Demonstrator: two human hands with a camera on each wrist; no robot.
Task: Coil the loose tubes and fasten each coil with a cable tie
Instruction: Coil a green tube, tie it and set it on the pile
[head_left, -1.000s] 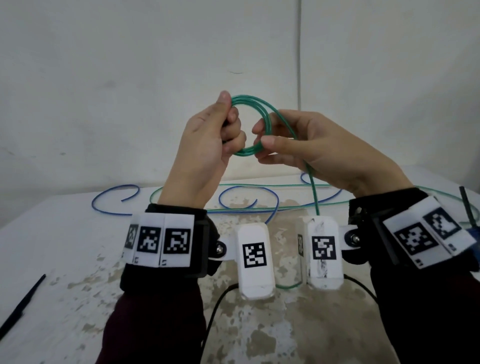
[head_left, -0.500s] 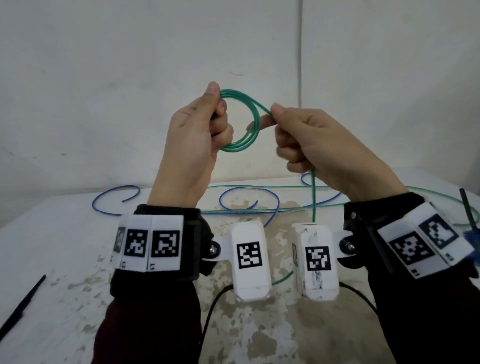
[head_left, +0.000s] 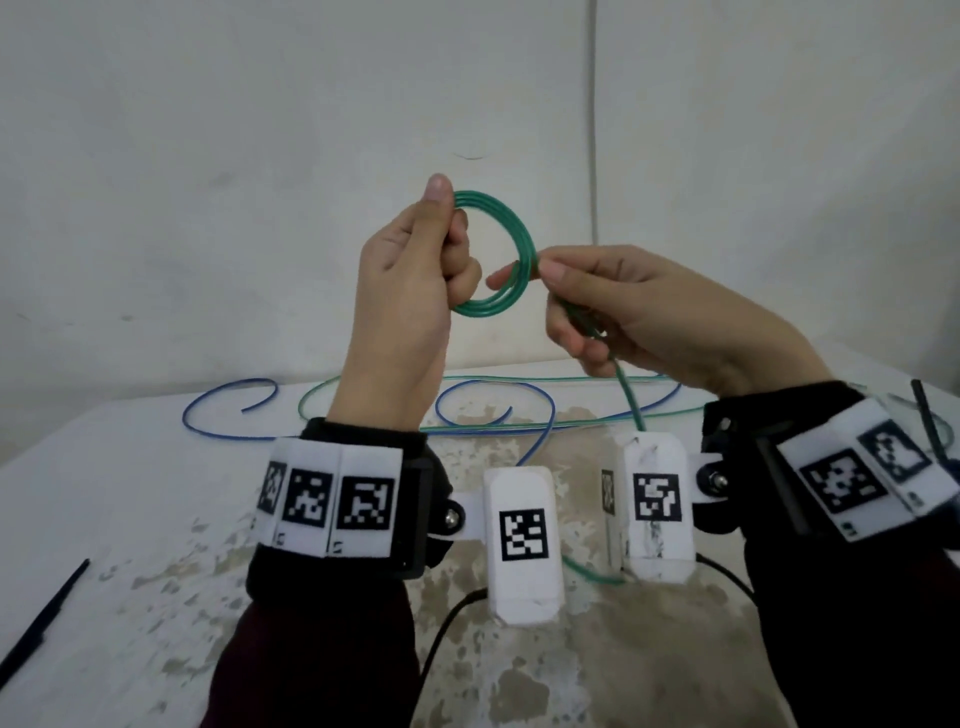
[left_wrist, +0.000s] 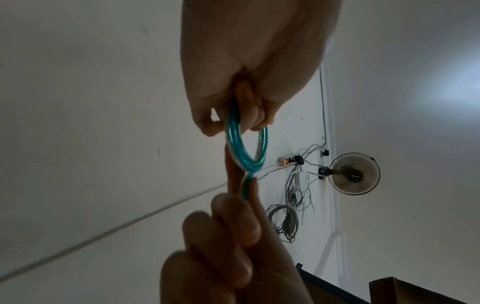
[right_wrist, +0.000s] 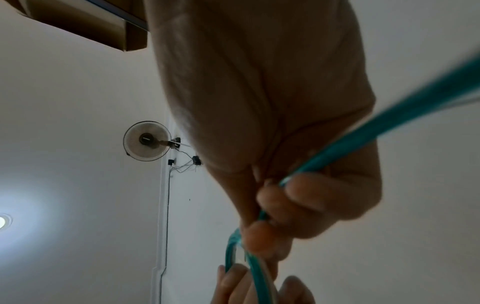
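A small coil of green tube (head_left: 511, 244) with a few turns is held up in the air above the table. My left hand (head_left: 415, 270) grips the coil's left side, thumb up over its top (left_wrist: 235, 131). My right hand (head_left: 623, 306) pinches the coil's right edge between thumb and forefinger, and the green tube's loose tail (head_left: 628, 400) runs down through its curled fingers (right_wrist: 298, 205) to the table. A loose blue tube (head_left: 228, 410) lies in curls on the table behind my wrists, with more green tube alongside it.
A black cable tie (head_left: 44, 629) lies at the table's left front edge. Another black cable tie (head_left: 930, 421) shows at the far right. The white table (head_left: 130, 493) has worn, stained patches. A white wall stands close behind.
Both hands rose slightly with the coil. The right hand laid another turn on the coil and slid down its right side; the tail now runs through its fingers.
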